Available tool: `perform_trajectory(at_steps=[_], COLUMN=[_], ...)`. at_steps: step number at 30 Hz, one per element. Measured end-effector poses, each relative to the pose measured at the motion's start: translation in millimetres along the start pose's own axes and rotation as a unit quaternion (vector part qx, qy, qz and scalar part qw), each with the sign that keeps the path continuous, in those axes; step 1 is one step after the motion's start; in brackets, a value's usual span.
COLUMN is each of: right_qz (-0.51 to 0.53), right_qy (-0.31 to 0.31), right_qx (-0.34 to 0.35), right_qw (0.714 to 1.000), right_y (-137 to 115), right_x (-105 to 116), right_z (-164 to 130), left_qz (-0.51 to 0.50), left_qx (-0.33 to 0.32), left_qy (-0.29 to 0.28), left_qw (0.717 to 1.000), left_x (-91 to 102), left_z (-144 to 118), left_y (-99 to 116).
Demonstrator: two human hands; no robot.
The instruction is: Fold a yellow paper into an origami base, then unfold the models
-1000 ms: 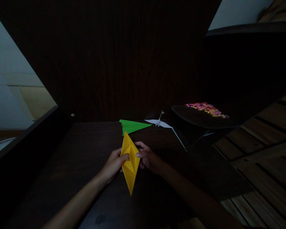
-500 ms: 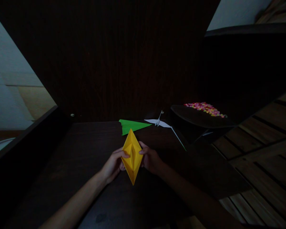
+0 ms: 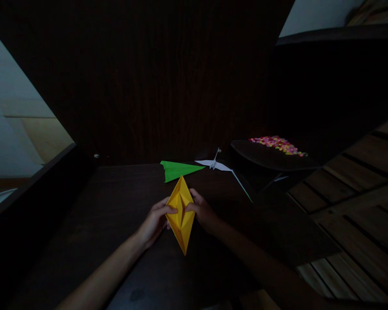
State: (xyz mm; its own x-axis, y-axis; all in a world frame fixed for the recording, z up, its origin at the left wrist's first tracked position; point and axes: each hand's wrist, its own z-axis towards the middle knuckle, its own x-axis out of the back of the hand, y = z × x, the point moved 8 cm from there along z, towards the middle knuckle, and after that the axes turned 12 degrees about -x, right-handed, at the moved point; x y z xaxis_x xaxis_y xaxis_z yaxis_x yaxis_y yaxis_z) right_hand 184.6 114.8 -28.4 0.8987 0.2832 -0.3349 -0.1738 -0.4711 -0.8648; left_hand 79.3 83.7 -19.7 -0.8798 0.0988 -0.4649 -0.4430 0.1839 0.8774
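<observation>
Both hands, left hand (image 3: 155, 219) and right hand (image 3: 203, 212), pinch the yellow folded paper (image 3: 181, 214).

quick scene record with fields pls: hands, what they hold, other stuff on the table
left hand: left hand pinches the left edge of the yellow folded paper
right hand: right hand pinches its right edge
held item: kite-shaped, creased down the middle, one point toward the person
surface: dark table
behind the hands: green paper plane, lying flat
beside it: white paper crane, to the plane's right
far right: dark tray with small multicoloured pieces
lighting: dim, fine detail hard to read
</observation>
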Motion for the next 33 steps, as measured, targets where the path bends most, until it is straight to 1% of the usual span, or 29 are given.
perform_trajectory(at_steps=[6,9,14,17,21,24,27,31,33], right_qz=[-0.047,-0.065,-0.058,-0.047,-0.033,-0.015,0.010,0.057,0.080], right_qy=[0.039,0.051,0.066,0.065,0.049,0.045,0.044,0.020,0.007], right_qx=[0.052,0.068,0.043,0.031,0.003,-0.019,-0.030,-0.032,-0.043], right_qw=[0.997,0.994,0.995,0.996,0.998,0.999,0.999,0.998,0.996], right_y=[-10,-13,-11,-11,-8,-4,-2,-1,0], right_x=[3,4,8,9,7,7,8,5,3], right_z=[-5,-5,-5,-6,-6,-4,-3,-3,-5], left_qz=[0.001,0.004,0.008,0.007,-0.001,-0.009,-0.019,-0.044,-0.063], left_qx=[-0.007,-0.014,-0.018,-0.014,-0.010,0.007,0.026,0.038,0.046], left_qy=[-0.020,-0.018,-0.001,0.007,0.008,0.010,0.019,0.030,0.026], left_qw=[1.000,1.000,1.000,1.000,1.000,1.000,0.999,0.998,0.997], left_x=[-1.7,-1.8,-1.4,-1.0,-0.9,-1.0,-1.2,-2.4,-4.4], left_z=[1,2,2,2,3,2,0,-3,-4], left_y=[-2,-1,-1,-2,-2,-4,-3,-1,0])
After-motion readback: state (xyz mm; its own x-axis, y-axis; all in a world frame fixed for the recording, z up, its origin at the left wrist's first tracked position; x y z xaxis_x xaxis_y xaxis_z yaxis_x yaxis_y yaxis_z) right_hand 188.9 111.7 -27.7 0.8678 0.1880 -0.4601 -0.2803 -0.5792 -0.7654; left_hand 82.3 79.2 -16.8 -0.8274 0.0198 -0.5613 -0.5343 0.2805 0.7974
